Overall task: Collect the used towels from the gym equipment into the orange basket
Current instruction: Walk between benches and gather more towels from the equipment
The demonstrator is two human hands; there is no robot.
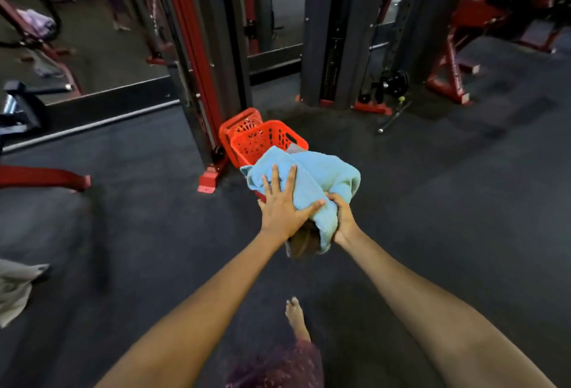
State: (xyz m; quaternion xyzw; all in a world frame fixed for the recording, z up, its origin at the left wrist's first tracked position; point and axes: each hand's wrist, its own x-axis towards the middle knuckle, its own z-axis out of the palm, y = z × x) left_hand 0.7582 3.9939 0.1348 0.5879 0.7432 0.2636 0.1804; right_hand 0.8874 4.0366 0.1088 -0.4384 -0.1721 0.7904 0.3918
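1. The right hand (341,217) is curled tight round a bunched part of the blue towel (321,177), gripping it at the towel's near right edge.
2. The left hand (282,208) lies flat on the towel just left of that grip, fingers straight and spread, thumb reaching toward the right hand's knuckles.
3. From the grip the towel bulges up and away; a tail hangs below it, with a brownish cloth (304,241) showing under the left palm.
4. The orange basket (265,143) stands on the dark floor (432,202) just beyond the grip, partly hidden by the towel; something grey shows inside its rim.
5. A mirror (92,32) far left of the grip reflects the basket.
6. A grey cloth (15,285) lies well to the left, a bare foot (296,316) nearer the camera.
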